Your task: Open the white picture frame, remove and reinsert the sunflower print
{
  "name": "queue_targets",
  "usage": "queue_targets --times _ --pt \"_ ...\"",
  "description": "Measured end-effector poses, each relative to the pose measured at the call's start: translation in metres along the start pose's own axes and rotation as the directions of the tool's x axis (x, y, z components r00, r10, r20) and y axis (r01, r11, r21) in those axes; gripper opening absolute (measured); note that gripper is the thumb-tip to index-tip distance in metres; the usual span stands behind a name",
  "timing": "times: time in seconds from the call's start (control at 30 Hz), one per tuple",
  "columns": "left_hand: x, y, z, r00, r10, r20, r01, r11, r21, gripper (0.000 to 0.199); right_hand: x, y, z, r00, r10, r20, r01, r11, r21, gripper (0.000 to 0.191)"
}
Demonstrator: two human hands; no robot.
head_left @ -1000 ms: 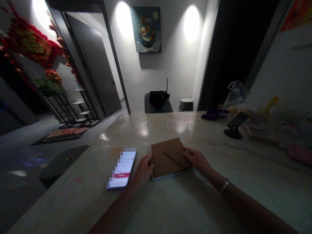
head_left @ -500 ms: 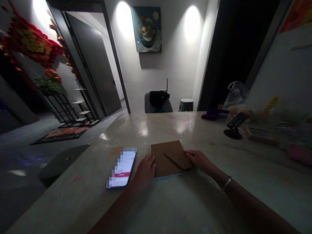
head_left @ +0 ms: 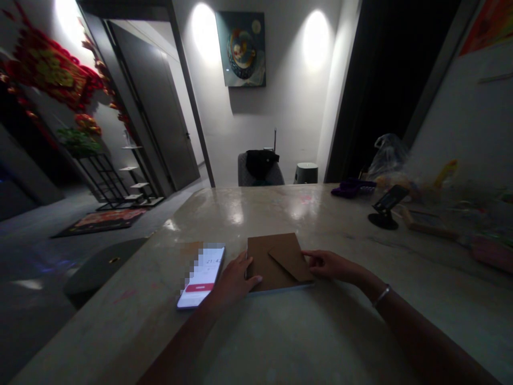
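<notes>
A brown kraft envelope [head_left: 266,262] with a pointed flap [head_left: 290,263] lies flat on a pale polished stone counter [head_left: 296,214]. A thin white edge shows along its near side. My left hand [head_left: 236,280] grips the envelope's left edge, with fingers curled over it. My right hand [head_left: 331,266] lies to the right, fingertips resting on the flap and fingers slightly apart. A silver bangle [head_left: 382,296] circles my right wrist. Just left of my left hand, a smartphone [head_left: 200,278] lies on the counter, its lit screen partly pixelated.
A phone stand [head_left: 385,211], a purple item [head_left: 352,188] and a plastic bag [head_left: 388,158] stand on the counter's far right, among blurred clutter. A dark round stool top [head_left: 102,270] lies beyond the counter's left edge. A chair [head_left: 260,170] stands further ahead.
The envelope has slid slightly toward me. My right hand has shifted right and flattened, with fingertips nearer the flap's edge. The phone screen now shows clearer digits.
</notes>
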State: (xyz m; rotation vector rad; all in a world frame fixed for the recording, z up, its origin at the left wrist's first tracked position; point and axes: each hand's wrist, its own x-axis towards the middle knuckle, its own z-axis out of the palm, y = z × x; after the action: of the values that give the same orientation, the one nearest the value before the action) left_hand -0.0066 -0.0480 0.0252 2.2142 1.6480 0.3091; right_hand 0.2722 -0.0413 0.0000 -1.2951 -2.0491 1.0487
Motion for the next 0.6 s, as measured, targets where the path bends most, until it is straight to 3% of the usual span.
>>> queue_targets --times 0.13,0.37,0.5,0.6 --pt "-0.002 0.003 -0.006 0.999 -0.019 0.049 0.019 1.000 -0.002 0.069 -0.002 -0.013 0.004 1.000 -0.012 0.011 0.012 1.000 0.013 0.061" --pt "-0.004 0.004 -0.005 0.999 -0.001 0.049 0.002 1.000 -0.017 0.069 -0.005 -0.020 0.006 1.000 -0.015 0.000 0.015 0.983 -0.186 0.063" --pt "-0.001 0.004 -0.003 1.000 0.025 0.004 -0.025 0.998 -0.059 0.072 -0.002 -0.012 0.009 0.989 -0.039 -0.142 -0.010 0.944 -0.330 0.046" --pt "0.004 0.002 0.001 0.997 0.046 -0.068 -0.049 0.997 -0.051 0.064 0.001 -0.013 0.012 0.964 -0.140 -0.227 0.024 0.893 -0.450 0.036"
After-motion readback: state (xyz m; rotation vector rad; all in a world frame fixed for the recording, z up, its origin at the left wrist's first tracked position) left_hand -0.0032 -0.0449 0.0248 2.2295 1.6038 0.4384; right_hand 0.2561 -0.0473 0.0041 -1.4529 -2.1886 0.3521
